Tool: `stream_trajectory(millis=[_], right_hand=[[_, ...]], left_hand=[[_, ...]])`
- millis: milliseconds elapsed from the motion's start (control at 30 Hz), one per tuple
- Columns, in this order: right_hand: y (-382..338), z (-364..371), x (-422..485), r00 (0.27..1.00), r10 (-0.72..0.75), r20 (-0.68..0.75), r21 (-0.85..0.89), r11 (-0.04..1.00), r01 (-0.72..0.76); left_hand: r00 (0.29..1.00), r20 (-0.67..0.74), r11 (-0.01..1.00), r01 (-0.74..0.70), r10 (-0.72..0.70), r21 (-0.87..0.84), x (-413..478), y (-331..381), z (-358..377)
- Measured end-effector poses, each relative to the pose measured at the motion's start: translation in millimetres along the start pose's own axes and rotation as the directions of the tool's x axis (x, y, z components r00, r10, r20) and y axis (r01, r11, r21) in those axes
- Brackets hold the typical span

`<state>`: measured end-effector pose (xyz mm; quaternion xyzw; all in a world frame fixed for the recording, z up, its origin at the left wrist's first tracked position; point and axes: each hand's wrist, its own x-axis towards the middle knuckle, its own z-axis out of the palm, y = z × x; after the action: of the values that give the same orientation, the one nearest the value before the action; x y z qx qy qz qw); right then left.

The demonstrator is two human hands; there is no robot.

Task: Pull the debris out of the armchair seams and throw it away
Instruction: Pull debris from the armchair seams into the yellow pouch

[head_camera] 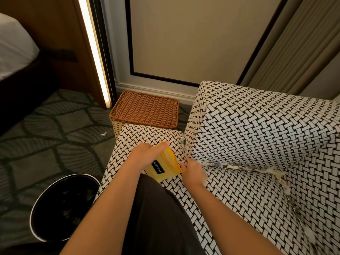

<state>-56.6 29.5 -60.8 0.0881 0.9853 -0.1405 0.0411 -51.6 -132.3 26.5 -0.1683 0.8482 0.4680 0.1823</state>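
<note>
The armchair (257,137) is covered in black-and-white woven-pattern fabric and fills the right half of the view. Shredded paper debris (237,166) is packed along the seam between seat and backrest and continues down the right side seam (292,205). My left hand (147,153) holds a small yellow pouch (163,168) open on the seat's left corner. My right hand (193,172) is at the near end of the back seam, right beside the pouch's mouth, fingers curled down at the debris; what they hold is hidden.
A black round bin (60,205) stands on the carpet at lower left, next to the chair. A wicker basket (147,109) sits behind the chair's left arm. One paper scrap (103,134) lies on the carpet. A bed edge (12,45) is at far left.
</note>
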Motion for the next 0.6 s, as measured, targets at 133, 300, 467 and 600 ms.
stream_trajectory(millis=[133,300,467,600], right_hand=[[7.2,-5.6,-9.6,0.999,0.035,0.014,-0.014,0.999,-0.035],[8.7,-14.3,4.6,0.986,0.068,0.152,0.107,0.991,-0.085],[10.6,-10.6,0.6,0.995,0.087,0.047,0.141,0.986,-0.093],[17.9,3.2,-12.2,0.991,-0.007,-0.133,0.210,0.977,0.035]], left_hand=[[1.000,0.016,1.000,0.004,-0.004,-0.001,0.4,-2.0,-1.3],[0.999,0.023,0.999,-0.025,0.024,0.039,-0.5,-2.6,0.2],[0.998,0.051,0.995,-0.048,0.044,0.090,0.5,-1.9,2.1],[0.995,0.085,0.990,-0.061,0.050,0.130,1.2,-0.1,4.7]])
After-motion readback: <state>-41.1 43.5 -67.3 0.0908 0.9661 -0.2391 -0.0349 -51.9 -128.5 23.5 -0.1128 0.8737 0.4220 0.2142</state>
